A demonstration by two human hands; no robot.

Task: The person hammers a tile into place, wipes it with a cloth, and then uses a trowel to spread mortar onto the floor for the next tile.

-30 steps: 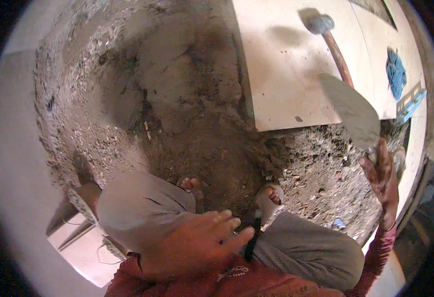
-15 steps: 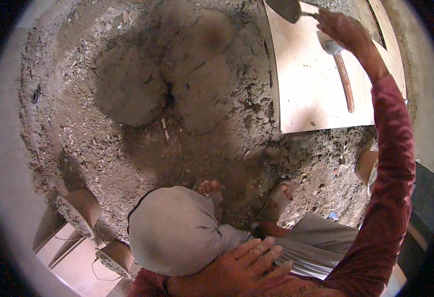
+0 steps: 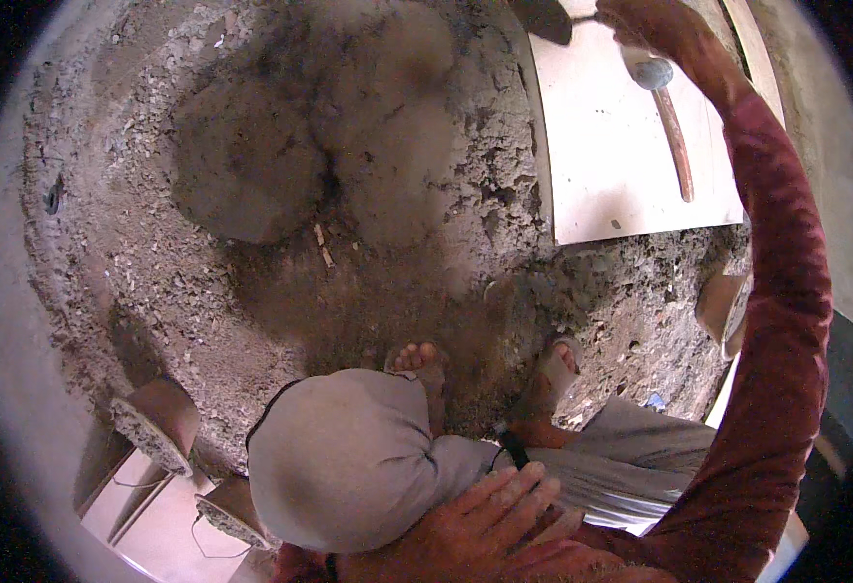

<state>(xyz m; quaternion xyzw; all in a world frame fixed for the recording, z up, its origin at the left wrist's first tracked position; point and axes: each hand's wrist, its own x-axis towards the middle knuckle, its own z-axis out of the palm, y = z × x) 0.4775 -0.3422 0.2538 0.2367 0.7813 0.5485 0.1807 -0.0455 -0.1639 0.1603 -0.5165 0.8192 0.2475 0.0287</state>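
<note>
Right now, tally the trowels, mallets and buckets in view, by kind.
Trowel: 1, in the right hand, partly cut off by the top edge
Mallet: 1, lying on the pale board
Buckets: 3, two at lower left, one at right
Total: 5
</note>
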